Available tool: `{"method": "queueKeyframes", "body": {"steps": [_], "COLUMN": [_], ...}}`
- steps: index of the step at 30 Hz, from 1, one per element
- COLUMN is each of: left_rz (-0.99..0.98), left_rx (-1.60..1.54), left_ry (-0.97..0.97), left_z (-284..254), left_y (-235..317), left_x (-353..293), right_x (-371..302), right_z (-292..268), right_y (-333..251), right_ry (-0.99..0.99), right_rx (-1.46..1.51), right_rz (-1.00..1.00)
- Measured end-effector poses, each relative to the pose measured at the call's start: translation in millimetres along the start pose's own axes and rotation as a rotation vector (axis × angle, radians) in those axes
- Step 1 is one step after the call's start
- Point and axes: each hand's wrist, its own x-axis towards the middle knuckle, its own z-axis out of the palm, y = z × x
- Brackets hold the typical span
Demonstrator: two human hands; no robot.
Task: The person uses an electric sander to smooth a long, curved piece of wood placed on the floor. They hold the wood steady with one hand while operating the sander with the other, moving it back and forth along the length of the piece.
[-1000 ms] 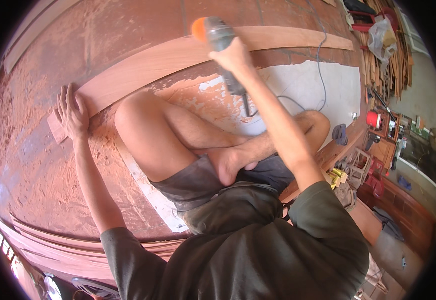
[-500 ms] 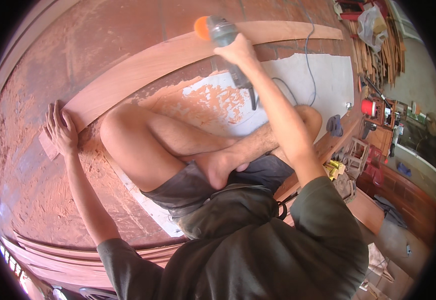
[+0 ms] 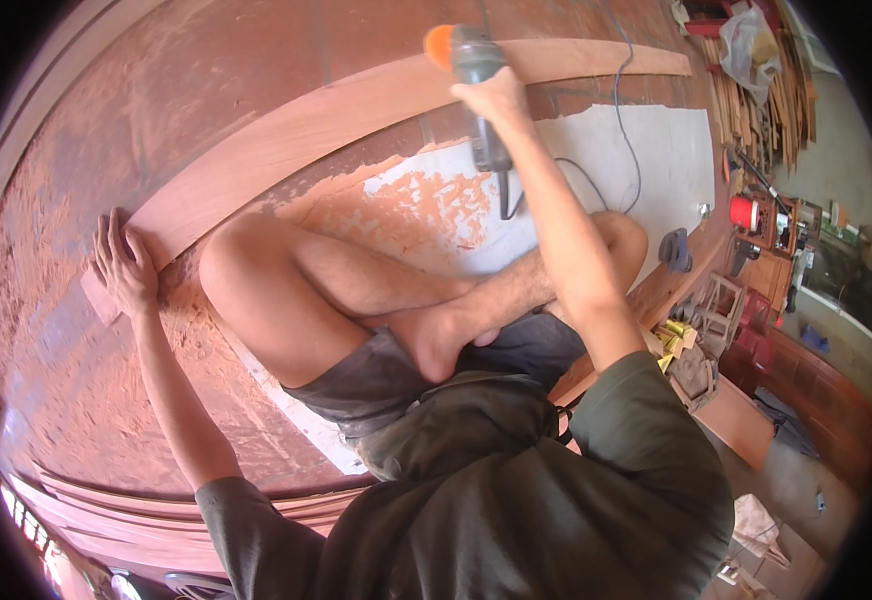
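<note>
A long, pale reddish wooden board (image 3: 306,125) lies across the floor in front of my crossed legs. My right hand (image 3: 501,98) grips the body of an angle grinder (image 3: 481,62), dark grey-green with an orange disc (image 3: 440,46) at its head. The disc is over the board's far side; whether it touches the wood I cannot tell. From the grinder's rear a dark cord (image 3: 508,200) runs off. My left hand (image 3: 128,268) lies flat on the board's near left end, fingers spread.
Sawdust covers the tiled floor (image 3: 86,400). A white sheet (image 3: 646,150) lies under my legs, partly dusted, with the cord (image 3: 616,110) crossing it. Wood strips (image 3: 771,110) are piled at far right, tools and a red spool (image 3: 743,212) below them. More boards (image 3: 156,515) lie behind at left.
The grinder and my right hand have shifted to the right along the board. My left hand remains on the board's end.
</note>
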Motion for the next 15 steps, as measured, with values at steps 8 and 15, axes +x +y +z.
{"method": "queueKeyframes", "body": {"steps": [8, 15], "left_rz": [0.026, 0.001], "left_rx": [-0.013, -0.012], "left_ry": [-0.005, -0.038], "left_z": [-1.0, -5.4], "left_y": [-3.3, 4.5], "left_x": [-1.0, 0.4], "right_x": [-78.4, -30.6], "right_z": [35.6, 13.5], "right_y": [-69.1, -7.4], "right_ry": [-0.183, -0.055], "right_rx": [-0.014, -0.03], "right_rz": [-0.182, -0.111]}}
